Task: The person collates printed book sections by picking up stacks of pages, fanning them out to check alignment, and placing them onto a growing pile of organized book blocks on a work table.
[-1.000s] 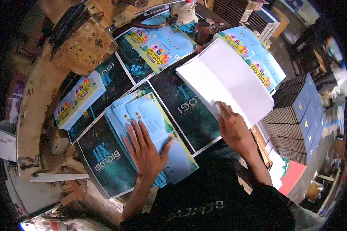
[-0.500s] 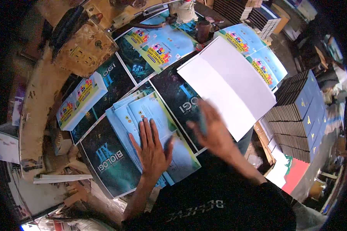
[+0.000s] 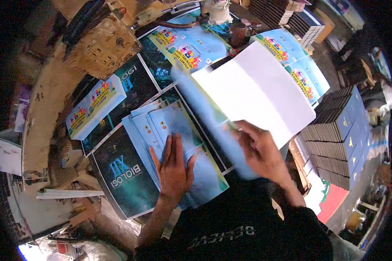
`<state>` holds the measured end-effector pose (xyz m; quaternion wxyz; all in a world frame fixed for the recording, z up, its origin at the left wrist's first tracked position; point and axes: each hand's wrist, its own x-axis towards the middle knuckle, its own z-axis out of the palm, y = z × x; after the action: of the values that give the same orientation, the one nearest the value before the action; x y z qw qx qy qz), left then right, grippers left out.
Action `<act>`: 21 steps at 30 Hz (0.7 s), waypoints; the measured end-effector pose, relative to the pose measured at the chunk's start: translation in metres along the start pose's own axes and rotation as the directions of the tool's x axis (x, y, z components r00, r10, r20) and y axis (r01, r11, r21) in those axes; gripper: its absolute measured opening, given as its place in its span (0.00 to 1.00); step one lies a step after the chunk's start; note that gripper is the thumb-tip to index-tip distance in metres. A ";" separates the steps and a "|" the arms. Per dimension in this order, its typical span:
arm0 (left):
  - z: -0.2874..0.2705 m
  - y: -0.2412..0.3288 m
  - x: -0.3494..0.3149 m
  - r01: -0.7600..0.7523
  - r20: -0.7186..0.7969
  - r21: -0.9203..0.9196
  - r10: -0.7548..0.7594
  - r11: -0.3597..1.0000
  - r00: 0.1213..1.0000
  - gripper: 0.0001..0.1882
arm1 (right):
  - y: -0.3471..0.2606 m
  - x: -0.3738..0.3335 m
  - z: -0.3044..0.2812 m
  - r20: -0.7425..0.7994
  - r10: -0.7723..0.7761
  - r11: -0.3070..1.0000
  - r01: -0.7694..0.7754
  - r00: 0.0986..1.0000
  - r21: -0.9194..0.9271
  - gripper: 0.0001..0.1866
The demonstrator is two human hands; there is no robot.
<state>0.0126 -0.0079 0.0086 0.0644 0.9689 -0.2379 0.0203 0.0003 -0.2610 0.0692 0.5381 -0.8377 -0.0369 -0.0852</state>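
My left hand (image 3: 175, 169) lies flat, fingers stretched, on a fanned pile of light-blue printed booklets (image 3: 178, 116). To its right, my right hand (image 3: 262, 150) has its fingers closed at a light-blue printed sheet (image 3: 209, 115), which is smeared by motion. That sheet stands at the left edge of a stack of blank white sheets (image 3: 257, 93); the exact grip is blurred. Under the booklets, dark teal printed cover sheets (image 3: 117, 187) spread over the work surface.
A block of bundled booklets (image 3: 98, 106) sits at the left beside a wooden and metal machine (image 3: 104, 45). More printed covers (image 3: 189, 50) lie at the far side, others (image 3: 302, 76) behind the white stack. Tall piles of dark-blue books (image 3: 339, 135) stand at the right.
My right hand has closed at a light-blue sheet that now shows, blurred, along the white stack's left edge. My left hand remains on the booklets. The whole view has shifted slightly.
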 end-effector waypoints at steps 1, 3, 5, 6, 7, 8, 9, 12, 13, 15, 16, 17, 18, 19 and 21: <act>-0.014 0.004 0.004 0.129 0.071 -0.292 -0.114 0.948 0.991 0.44 | 0.003 -0.003 0.007 0.087 0.138 0.983 -0.148 0.987 0.112 0.09; -0.044 0.019 0.011 0.077 -0.080 -0.415 -0.121 0.907 0.989 0.43 | -0.002 -0.002 0.021 0.302 0.381 0.829 -0.468 0.874 0.306 0.07; -0.052 0.032 0.021 0.102 -0.149 -0.200 -0.133 0.974 0.980 0.42 | 0.024 -0.022 0.053 0.239 0.483 0.735 -0.538 0.842 0.413 0.10; -0.037 0.029 0.018 0.074 -0.100 -0.145 -0.089 0.987 0.991 0.41 | 0.051 -0.034 0.072 0.243 0.456 0.707 -0.514 0.856 0.486 0.12; -0.024 0.025 0.015 0.092 -0.103 -0.144 -0.107 0.985 0.989 0.41 | 0.049 -0.031 0.072 0.259 0.447 0.710 -0.516 0.856 0.480 0.12; -0.007 0.021 0.013 0.096 -0.090 -0.112 -0.107 0.989 0.990 0.41 | 0.052 -0.026 0.074 0.250 0.423 0.803 -0.488 0.871 0.341 0.12; 0.002 0.018 0.011 0.092 -0.075 -0.084 -0.098 0.992 0.992 0.41 | 0.052 -0.022 0.076 0.237 0.401 0.873 -0.448 0.885 0.194 0.12; 0.004 0.018 0.011 0.114 -0.095 -0.118 -0.126 0.986 0.987 0.42 | 0.056 -0.017 0.058 0.182 0.341 0.929 -0.360 0.922 0.086 0.10; 0.003 0.019 0.013 0.103 -0.124 -0.154 -0.123 0.983 0.985 0.42 | 0.056 -0.015 0.051 0.155 0.306 0.949 -0.314 0.939 0.029 0.10; 0.008 0.016 0.011 0.117 -0.111 -0.101 -0.128 0.988 0.986 0.43 | 0.019 -0.005 0.023 0.007 0.134 0.991 -0.134 0.991 -0.019 0.14; 0.012 0.015 0.011 0.103 -0.093 -0.057 -0.108 0.993 0.990 0.43 | 0.008 -0.003 0.006 0.009 0.080 0.996 -0.079 0.997 -0.044 0.17; 0.017 0.011 0.007 0.126 -0.052 0.007 -0.125 0.992 0.991 0.43 | -0.019 0.002 -0.001 0.002 0.175 0.984 -0.175 0.985 0.031 0.21; 0.022 0.008 0.005 0.108 -0.027 0.045 -0.107 0.993 0.994 0.42 | -0.034 0.005 -0.010 -0.033 0.147 0.989 -0.147 0.989 0.006 0.22; 0.027 0.004 0.002 0.096 -0.002 0.086 -0.096 0.992 0.995 0.41 | -0.040 0.008 -0.013 -0.063 0.113 0.993 -0.114 0.992 -0.016 0.24; 0.021 0.006 0.004 0.107 -0.003 -0.034 -0.107 0.994 0.994 0.41 | -0.036 0.010 -0.006 -0.069 0.116 0.992 -0.112 0.991 0.062 0.24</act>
<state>0.0132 -0.0180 -0.0117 0.0824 0.9790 -0.1858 0.0151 0.0041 -0.2515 0.1052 0.5671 -0.8189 0.0281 -0.0835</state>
